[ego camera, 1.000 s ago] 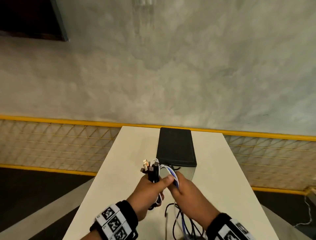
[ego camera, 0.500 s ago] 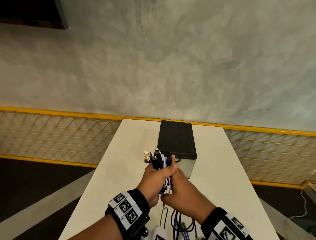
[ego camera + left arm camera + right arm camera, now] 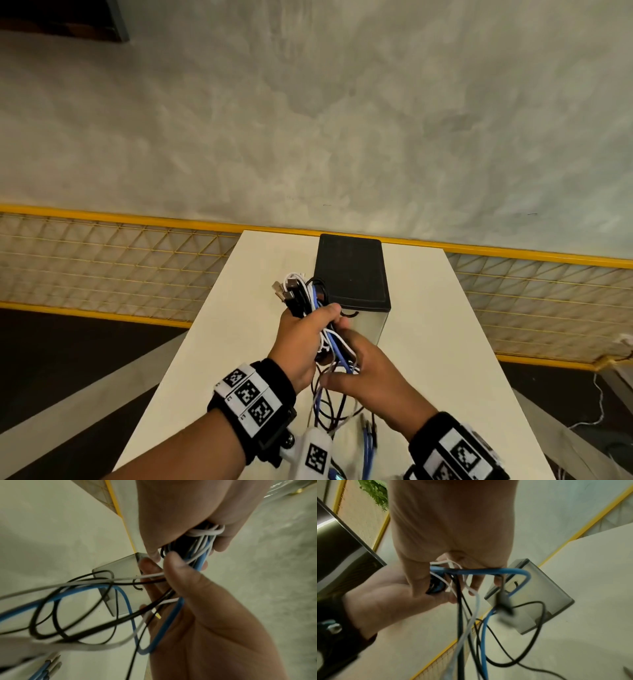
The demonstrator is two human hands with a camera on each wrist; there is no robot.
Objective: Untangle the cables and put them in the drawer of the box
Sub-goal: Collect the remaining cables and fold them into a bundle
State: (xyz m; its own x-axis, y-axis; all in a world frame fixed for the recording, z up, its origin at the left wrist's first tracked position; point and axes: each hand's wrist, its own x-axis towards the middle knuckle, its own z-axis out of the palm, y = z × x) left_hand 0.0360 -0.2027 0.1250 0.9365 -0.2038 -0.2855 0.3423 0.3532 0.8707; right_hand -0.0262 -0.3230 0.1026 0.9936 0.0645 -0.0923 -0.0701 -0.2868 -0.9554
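A bundle of cables (image 3: pixel 310 301), black, white and blue, is held upright above the white table (image 3: pixel 445 342) by the left hand (image 3: pixel 301 342), whose fingers and thumb are curled tightly round the middle of the bundle. Several plug ends (image 3: pixel 284 289) stick out above the fist, pointing toward the box. The right hand (image 3: pixel 370 380) is placed just below and against the left hand, with its fingers curled round the strands that leave the underside of the fist; in the right wrist view a blue cable (image 3: pixel 488 571) is seen looped over those fingers. Whether every strand is pinched or some merely pass across the palm cannot be told, since the wrist views are blurred.

Below both hands the loose lengths hang in tangled loops (image 3: pixel 329 407) down toward the near part of the table, where 2 or more blue ends (image 3: pixel 368 442) lie on the surface.

The box (image 3: pixel 351 274) stands on the table just beyond the hands, near the far edge, with a black top and a pale grey front face (image 3: pixel 368 325). A small dark hook-shaped handle (image 3: pixel 349 313) is seen on that front face, and the drawer appears to be closed. The cable bundle is held in front of the box, apart from it.

Behind the table a yellow-framed mesh barrier (image 3: pixel 120 260) and a grey wall (image 3: pixel 308 120) are seen.
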